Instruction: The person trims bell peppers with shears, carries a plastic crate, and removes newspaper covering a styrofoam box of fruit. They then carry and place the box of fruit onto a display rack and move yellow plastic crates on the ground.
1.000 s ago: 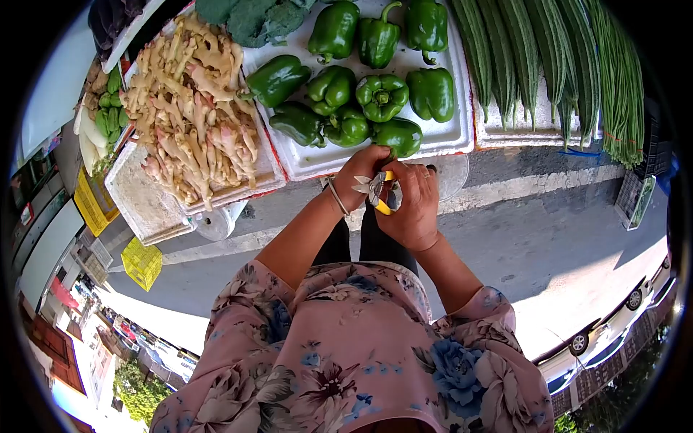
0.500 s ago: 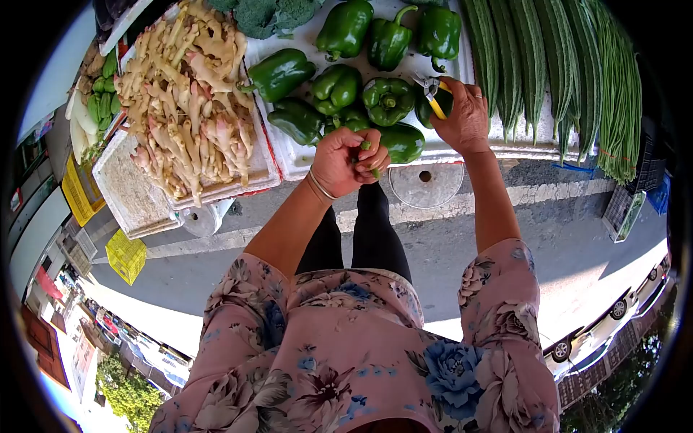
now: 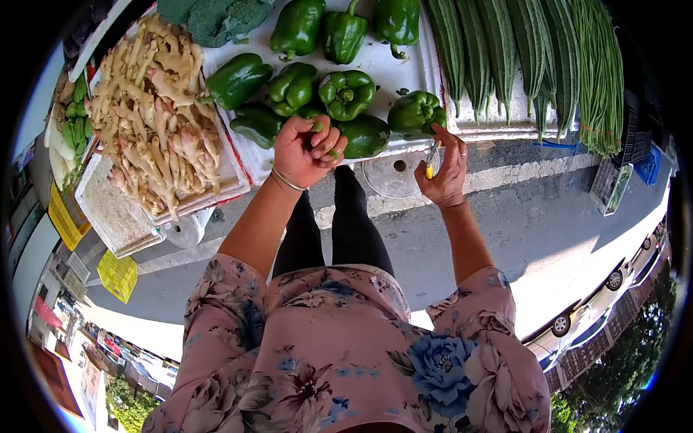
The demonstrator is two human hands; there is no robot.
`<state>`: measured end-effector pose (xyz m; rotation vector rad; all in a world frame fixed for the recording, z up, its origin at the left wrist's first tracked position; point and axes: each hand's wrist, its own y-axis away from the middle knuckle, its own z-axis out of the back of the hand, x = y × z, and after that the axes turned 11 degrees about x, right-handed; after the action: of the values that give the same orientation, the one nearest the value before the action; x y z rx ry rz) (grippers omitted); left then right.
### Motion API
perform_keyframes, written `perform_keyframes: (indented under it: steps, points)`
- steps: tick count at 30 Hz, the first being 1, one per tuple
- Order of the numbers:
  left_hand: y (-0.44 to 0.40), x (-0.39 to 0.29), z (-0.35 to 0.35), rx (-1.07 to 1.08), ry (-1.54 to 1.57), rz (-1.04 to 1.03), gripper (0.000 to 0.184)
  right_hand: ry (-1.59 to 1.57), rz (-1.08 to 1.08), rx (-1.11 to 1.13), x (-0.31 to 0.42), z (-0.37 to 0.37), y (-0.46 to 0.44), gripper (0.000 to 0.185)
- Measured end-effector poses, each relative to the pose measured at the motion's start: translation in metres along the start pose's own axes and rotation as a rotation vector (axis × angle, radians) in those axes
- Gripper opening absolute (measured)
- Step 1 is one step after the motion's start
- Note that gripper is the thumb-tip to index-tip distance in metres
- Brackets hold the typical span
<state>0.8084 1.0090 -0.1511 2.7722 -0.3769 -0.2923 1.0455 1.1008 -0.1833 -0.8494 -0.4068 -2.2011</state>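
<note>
My left hand (image 3: 308, 150) is closed around small green stem pieces, whose ends show between the fingers. It is just in front of the green bell peppers (image 3: 347, 94). My right hand (image 3: 444, 167) holds yellow-handled clippers (image 3: 431, 160), mostly hidden by the palm and fingers. Its fingertips are at the lower right side of one bell pepper (image 3: 416, 114) near the front right edge of the white foam tray (image 3: 249, 160). Another pepper (image 3: 364, 136) lies on its side beyond my left hand.
Ginger (image 3: 155, 108) fills a tray at the left, with broccoli (image 3: 216, 20) behind. Ridged gourds (image 3: 498, 54) and long beans (image 3: 598, 79) lie at the right. Under the stall's edge stands a round stool (image 3: 397, 177). Yellow crates (image 3: 117, 276) and parked cars (image 3: 599, 296) are farther out.
My hands have parted since the first frame. The right hand, with the clippers, moved right, then lower; the right-hand pepper has turned and sits nearer the tray's front edge.
</note>
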Motion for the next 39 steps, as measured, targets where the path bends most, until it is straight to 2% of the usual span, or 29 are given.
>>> perform_keyframes:
  steps: [4,6,8,11,12,15,16,17,20,22,25,28,32,36,39]
  points:
    - [-0.012,0.005,-0.002,0.124,0.024,-0.052,0.025,0.001,-0.04,0.012,-0.016,-0.001,0.018,0.054]
    - [-0.023,0.01,-0.001,0.159,0.059,-0.032,0.025,-0.224,-0.192,0.035,-0.018,0.002,0.017,0.051]
    - [-0.036,0.014,-0.002,0.125,0.073,-0.032,0.025,-0.324,-0.313,0.104,-0.02,0.015,0.004,0.049]
    - [-0.057,0.021,-0.012,-0.103,0.051,-0.045,0.026,-0.415,-0.447,0.187,-0.01,0.047,-0.04,0.043]
    - [-0.066,0.028,-0.008,-0.089,0.059,-0.042,0.028,-0.316,-0.511,0.25,-0.028,0.048,-0.05,0.041]
    - [-0.095,0.046,-0.016,-0.188,0.026,-0.06,0.027,-0.07,-0.689,0.69,-0.028,0.074,-0.096,0.042]
    - [-0.105,0.052,-0.013,-0.219,0.066,-0.068,0.026,-0.069,-0.684,0.783,-0.019,0.079,-0.109,0.036]
    - [-0.114,0.056,-0.009,-0.235,0.122,-0.072,0.022,0.004,-0.52,0.876,-0.032,0.074,-0.12,0.033]
    - [-0.138,0.066,0.004,-0.253,0.237,-0.119,0.02,0.123,-0.37,1.052,-0.038,0.062,-0.153,0.022]
    - [-0.149,0.069,0.012,-0.215,0.296,-0.134,0.017,0.186,-0.655,1.013,-0.026,0.057,-0.171,0.027]
    - [-0.155,0.069,0.014,-0.392,0.378,-0.253,0.014,0.253,-0.68,1.022,0.003,0.058,-0.189,0.026]
    - [-0.16,0.065,0.018,-0.428,0.413,-0.309,0.014,0.266,-0.646,1.007,0.007,0.049,-0.193,0.024]
    - [-0.167,0.052,0.03,-0.328,0.43,-0.329,0.01,0.266,-0.641,1.043,-0.014,0.028,-0.204,0.029]
    - [-0.175,0.048,0.034,-0.371,0.406,-0.311,0.01,0.343,-0.662,1.102,-0.013,0.02,-0.215,0.034]
    - [-0.175,0.046,0.034,-0.362,0.401,-0.325,0.01,0.374,-0.701,1.129,0.0,0.021,-0.221,0.026]
